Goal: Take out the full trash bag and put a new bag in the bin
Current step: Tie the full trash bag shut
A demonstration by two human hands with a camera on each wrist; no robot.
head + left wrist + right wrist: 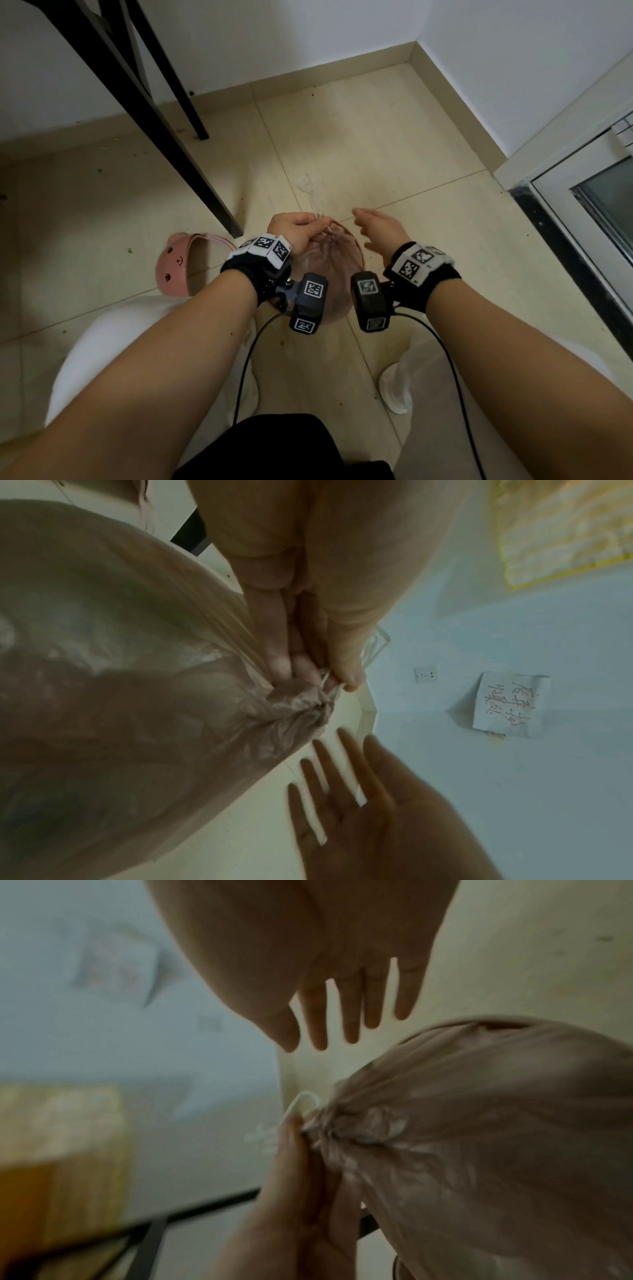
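A slip of paper (511, 704) stuck to the pale wall carries handwritten characters in red ink, too loosely written to read with confidence, and a white socket plate (426, 674) sits on the same wall just beside it; black-and-white square code markers (267, 247) cover the wristbands and the camera blocks on both wrists, with no readable brand on them; the left hand (294, 229) is clenched, fingers and thumb pinching the gathered neck and the thin white drawstring (329, 683) of the trash bag (329, 263), a translucent pinkish bag bulging with contents and puckered tight at the point of the pinch; in the head view the bag hangs or stands directly below and between the two hands, over the beige tiled floor (394, 154), and whether it rests in a bin cannot be told, since the hands and wrist cameras cover it; the right hand (380, 228) is released, fingers straight and slightly spread, holding nothing, near the bag's neck but apart from it; a pink lid (173, 263) with a small animal face and ears lies tilted on the floor to the left, near a black table leg (191, 164); a clear crumpled piece of plastic (310, 186) lies on the tiles just beyond the hands.
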